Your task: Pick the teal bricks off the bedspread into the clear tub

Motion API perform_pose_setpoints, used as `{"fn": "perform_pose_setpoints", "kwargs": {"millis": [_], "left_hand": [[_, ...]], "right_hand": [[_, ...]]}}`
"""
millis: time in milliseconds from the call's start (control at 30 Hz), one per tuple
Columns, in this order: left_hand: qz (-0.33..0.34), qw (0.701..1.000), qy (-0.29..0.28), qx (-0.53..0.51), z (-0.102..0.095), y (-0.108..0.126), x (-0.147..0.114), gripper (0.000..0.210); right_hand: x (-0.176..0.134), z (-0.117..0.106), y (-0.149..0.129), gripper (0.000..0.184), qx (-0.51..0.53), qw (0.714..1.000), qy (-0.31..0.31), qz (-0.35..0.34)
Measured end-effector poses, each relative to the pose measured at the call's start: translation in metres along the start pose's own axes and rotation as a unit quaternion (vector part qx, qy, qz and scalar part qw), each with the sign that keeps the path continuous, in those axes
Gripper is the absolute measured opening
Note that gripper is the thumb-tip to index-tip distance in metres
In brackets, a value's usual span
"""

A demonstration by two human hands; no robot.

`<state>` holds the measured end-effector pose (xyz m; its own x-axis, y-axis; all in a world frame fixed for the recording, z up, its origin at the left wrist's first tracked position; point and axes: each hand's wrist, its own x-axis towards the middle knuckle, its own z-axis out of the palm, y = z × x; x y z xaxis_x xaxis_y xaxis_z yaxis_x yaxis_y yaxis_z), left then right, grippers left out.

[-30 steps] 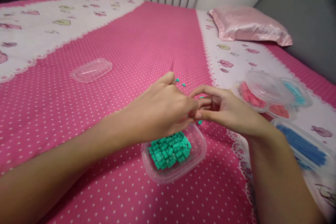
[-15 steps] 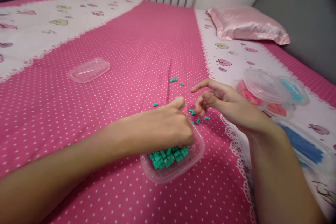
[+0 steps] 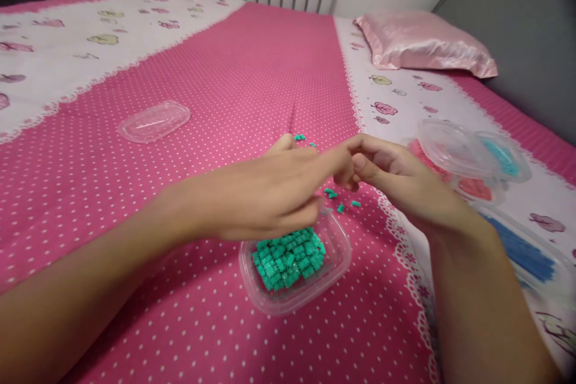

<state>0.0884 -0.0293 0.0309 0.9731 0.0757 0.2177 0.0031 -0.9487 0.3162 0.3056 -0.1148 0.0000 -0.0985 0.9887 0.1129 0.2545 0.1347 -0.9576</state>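
Observation:
My left hand (image 3: pixel 270 192) reaches across above the clear plastic container (image 3: pixel 335 252), thumb apart and index finger stretched towards my right hand. My right hand (image 3: pixel 396 177) has its fingers bent, with the thumb close to them. The left index fingertip meets the right fingers; anything small between them is hidden. A pile of small green plastic blocks (image 3: pixel 288 261) fills much of the container. Loose green blocks (image 3: pixel 330 193) lie on the bedspread just below my right fingers, and more green blocks (image 3: pixel 299 138) lie beyond my left thumb.
A clear lid (image 3: pixel 155 121) lies on the pink dotted bedspread (image 3: pixel 216 90). To the right are lidded tubs with red pieces (image 3: pixel 474 187) and light blue pieces (image 3: pixel 506 156), and a tub of dark blue pieces (image 3: pixel 526 252). A pink pillow (image 3: pixel 427 42) rests at the back right.
My left hand has risen from the green blocks in the container and moved up, its index finger now extended to my right fingers. My right hand stays nearly in place.

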Motion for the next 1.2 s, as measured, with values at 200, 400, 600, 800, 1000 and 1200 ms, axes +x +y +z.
{"fn": "perform_pose_setpoints", "kwargs": {"millis": [200, 400, 600, 800, 1000, 1200], "left_hand": [[-0.051, 0.995, 0.063, -0.050, 0.001, 0.004, 0.001, 0.027], [-0.058, 0.990, 0.118, 0.044, 0.010, 0.003, 0.002, 0.019], [0.001, 0.977, 0.126, 0.170, 0.027, 0.002, 0.004, 0.031], [0.001, 0.974, 0.122, 0.192, 0.035, 0.002, 0.006, 0.036], [-0.010, 0.980, 0.139, 0.143, 0.019, -0.003, 0.006, 0.033], [-0.084, 0.968, 0.148, 0.183, -0.001, -0.012, 0.008, 0.017]], "right_hand": [[0.006, 0.025, -0.005, 0.030, 0.061, 0.998, -0.021, 0.002], [0.013, 0.049, -0.006, 0.038, 0.082, 0.992, 0.091, -0.023], [0.012, 0.054, -0.006, 0.040, 0.108, 0.982, 0.156, 0.016], [0.010, 0.053, -0.006, 0.045, 0.156, 0.977, 0.139, 0.043], [0.008, 0.048, -0.007, 0.046, 0.138, 0.976, 0.163, 0.035], [0.009, 0.041, -0.003, 0.028, 0.101, 0.976, 0.189, 0.029]]}}
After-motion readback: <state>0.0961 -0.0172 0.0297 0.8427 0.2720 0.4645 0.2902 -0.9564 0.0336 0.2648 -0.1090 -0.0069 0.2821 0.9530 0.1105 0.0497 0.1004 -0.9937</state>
